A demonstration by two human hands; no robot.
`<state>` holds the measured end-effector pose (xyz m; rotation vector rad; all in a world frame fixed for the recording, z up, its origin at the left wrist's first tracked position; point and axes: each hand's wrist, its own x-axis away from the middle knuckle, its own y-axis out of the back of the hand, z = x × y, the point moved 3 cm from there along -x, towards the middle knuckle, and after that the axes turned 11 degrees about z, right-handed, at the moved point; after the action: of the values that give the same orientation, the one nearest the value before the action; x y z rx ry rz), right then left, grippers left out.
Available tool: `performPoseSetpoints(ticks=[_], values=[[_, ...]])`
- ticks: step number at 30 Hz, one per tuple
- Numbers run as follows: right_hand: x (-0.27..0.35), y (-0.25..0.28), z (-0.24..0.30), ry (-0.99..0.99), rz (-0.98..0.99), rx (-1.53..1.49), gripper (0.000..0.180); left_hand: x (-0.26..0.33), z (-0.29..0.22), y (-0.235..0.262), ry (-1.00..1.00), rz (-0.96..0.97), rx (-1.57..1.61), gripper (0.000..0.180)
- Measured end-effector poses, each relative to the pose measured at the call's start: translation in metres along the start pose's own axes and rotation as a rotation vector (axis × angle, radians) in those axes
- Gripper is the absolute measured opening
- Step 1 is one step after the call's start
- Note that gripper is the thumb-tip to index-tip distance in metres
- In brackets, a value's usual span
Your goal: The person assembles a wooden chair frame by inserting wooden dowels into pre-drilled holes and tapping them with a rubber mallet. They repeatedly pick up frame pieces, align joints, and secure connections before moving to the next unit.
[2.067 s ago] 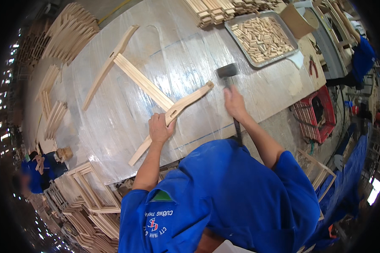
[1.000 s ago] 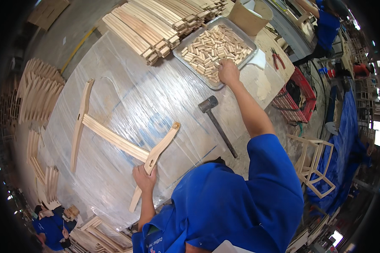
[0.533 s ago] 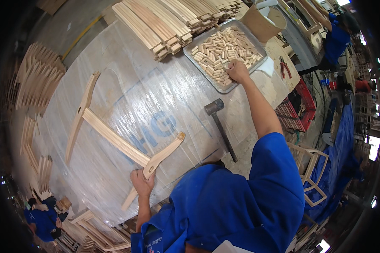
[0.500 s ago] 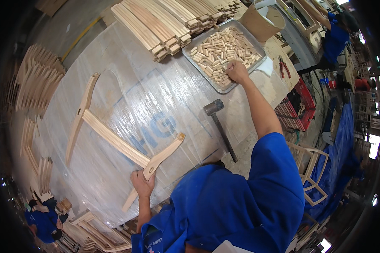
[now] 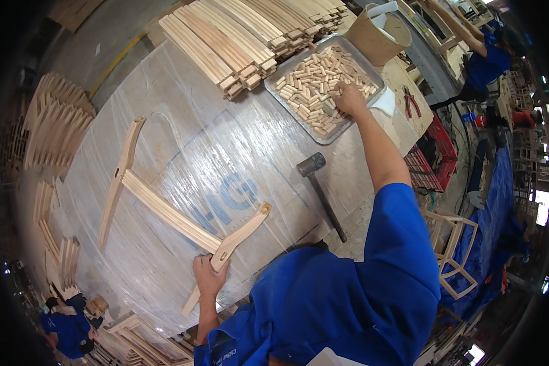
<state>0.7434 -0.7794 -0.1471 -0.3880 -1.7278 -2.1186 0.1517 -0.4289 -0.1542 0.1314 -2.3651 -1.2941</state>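
— Low in the frame, left of centre: left hand (image 5: 208,276) clamped on the near curved rail (image 5: 229,247), holding it flat on the plastic-covered table (image 5: 183,140).
— And joined to what?
— Butted against a straight cross slat (image 5: 168,210), running up-left to a second curved rail (image 5: 119,177). Looks like three pieces joined so far; cannot tell how tight the joints sit.
— Hammer?
— Lying loose at mid-frame, right of the frame parts: mallet (image 5: 320,192), head up, handle toward the body, touched by neither hand.
— Further up?
— Upper centre: right hand (image 5: 349,97) down in the metal tray (image 5: 273,91), fingers curled among the short wooden dowels (image 5: 311,85); gripping one or just sorting, cannot tell.
— So, progress?
— Probably early: one small sub-frame assembled, more pegging ahead, and a big stack of slats (image 5: 244,30) untouched at the top edge, beside a cardboard bucket (image 5: 378,39).
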Motion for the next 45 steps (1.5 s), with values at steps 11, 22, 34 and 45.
performPoseSetpoints(ticks=[11, 22, 34, 45], values=[[-0.02, -0.009, -0.018, 0.072, 0.01, -0.105, 0.036, -0.021, 0.033, 0.067, 0.117, 0.237, 0.246, 0.048], [0.043, -0.026, 0.066, 0.366, -0.297, -0.399, 0.03, -0.175, 0.095, 0.181, 0.163, -0.441, 0.152, 0.035], [0.091, -0.2, 0.405, 0.401, 0.727, -1.377, 0.017, -0.361, 0.125, 0.214, 0.339, -0.213, -0.185, 0.058], [0.017, -0.209, 0.52, 0.493, 0.396, -1.306, 0.013, -0.355, 0.115, 0.229, 0.243, -0.281, -0.09, 0.046]])
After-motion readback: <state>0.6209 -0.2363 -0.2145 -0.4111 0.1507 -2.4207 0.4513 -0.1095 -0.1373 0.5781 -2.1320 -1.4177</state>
